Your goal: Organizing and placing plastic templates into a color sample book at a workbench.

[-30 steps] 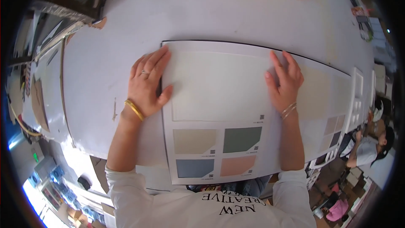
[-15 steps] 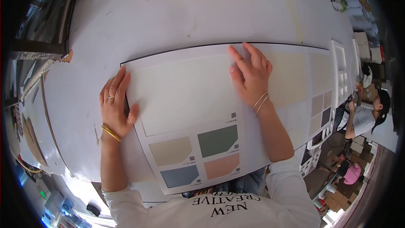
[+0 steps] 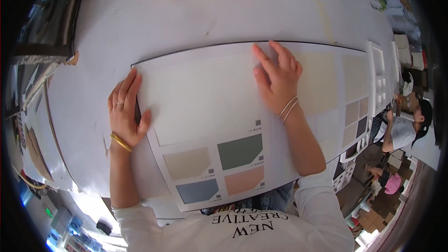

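Observation:
A large white sample board (image 3: 200, 93) with a thin dark border lies on the table before me. It bears a big off-white panel and smaller swatches in beige (image 3: 186, 163), green (image 3: 240, 151), blue-grey (image 3: 197, 191) and pink (image 3: 244, 180). My left hand (image 3: 125, 114) rests along the board's left edge, fingers stretched out and thumb apart on the face. Spread over the right part, my right hand (image 3: 280, 77) lies with its fingertips at the far edge. Neither hand grasps anything.
More pale swatch panels (image 3: 318, 84) extend to the right. White compartmented trays (image 3: 377, 60) stand beyond them. A dark-framed object (image 3: 56, 18) sits at the far left of the white table (image 3: 186, 4). At the right a person in a cap (image 3: 401, 128) works; another wears pink (image 3: 393, 183).
The whole view has shifted slightly, table marks included. Both hands keep nearly the same places on the board. The person in pink at the right has changed posture.

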A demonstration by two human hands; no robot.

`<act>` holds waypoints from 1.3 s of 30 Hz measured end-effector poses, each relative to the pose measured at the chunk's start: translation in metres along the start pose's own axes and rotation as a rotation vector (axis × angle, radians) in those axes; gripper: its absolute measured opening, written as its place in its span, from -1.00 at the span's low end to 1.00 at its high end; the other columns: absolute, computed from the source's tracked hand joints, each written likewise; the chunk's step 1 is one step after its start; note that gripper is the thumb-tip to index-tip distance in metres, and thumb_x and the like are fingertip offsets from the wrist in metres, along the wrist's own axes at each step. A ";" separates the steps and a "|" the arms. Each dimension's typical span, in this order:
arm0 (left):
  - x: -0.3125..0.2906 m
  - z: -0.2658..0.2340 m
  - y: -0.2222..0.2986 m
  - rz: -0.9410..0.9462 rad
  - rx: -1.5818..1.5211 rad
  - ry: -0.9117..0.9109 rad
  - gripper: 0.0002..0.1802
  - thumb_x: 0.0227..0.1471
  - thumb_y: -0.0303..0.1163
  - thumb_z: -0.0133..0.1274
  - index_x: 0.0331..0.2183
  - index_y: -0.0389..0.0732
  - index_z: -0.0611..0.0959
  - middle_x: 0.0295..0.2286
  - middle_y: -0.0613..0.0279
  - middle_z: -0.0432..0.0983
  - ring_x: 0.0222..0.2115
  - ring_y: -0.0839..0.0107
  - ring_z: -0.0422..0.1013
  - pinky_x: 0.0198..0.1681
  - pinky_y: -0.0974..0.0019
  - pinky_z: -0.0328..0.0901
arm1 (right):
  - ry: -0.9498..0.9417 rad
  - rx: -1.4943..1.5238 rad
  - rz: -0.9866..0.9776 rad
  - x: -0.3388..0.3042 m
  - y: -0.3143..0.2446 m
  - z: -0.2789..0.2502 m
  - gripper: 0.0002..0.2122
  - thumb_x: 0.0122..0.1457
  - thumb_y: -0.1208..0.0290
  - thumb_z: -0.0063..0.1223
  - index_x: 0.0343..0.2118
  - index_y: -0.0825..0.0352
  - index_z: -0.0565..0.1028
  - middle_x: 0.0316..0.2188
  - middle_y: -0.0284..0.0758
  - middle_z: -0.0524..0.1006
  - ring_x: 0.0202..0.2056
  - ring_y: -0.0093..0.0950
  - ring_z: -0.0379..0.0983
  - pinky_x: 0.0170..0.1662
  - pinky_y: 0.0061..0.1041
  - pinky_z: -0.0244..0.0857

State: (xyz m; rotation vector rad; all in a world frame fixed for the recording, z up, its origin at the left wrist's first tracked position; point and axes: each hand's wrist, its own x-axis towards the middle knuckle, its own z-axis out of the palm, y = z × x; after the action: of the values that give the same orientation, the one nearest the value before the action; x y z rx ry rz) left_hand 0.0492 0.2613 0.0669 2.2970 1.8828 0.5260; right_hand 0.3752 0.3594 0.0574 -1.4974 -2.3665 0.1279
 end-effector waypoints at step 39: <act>-0.013 0.009 -0.006 -0.019 -0.106 0.058 -0.38 -0.10 -0.17 -0.08 0.02 -0.19 0.31 0.04 0.07 0.17 0.04 0.14 0.12 0.10 0.12 -0.02 | 0.182 0.457 -0.062 -0.011 0.000 -0.014 -0.57 0.08 0.42 -0.06 0.06 0.32 0.25 0.03 -0.24 0.29 0.07 -0.35 0.16 0.12 -0.48 0.01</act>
State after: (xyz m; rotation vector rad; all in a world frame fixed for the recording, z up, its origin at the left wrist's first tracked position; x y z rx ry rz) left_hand 0.0443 0.2512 0.0539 2.2177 1.8522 0.6801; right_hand 0.3842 0.3478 0.0681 -1.1628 -2.0572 0.4617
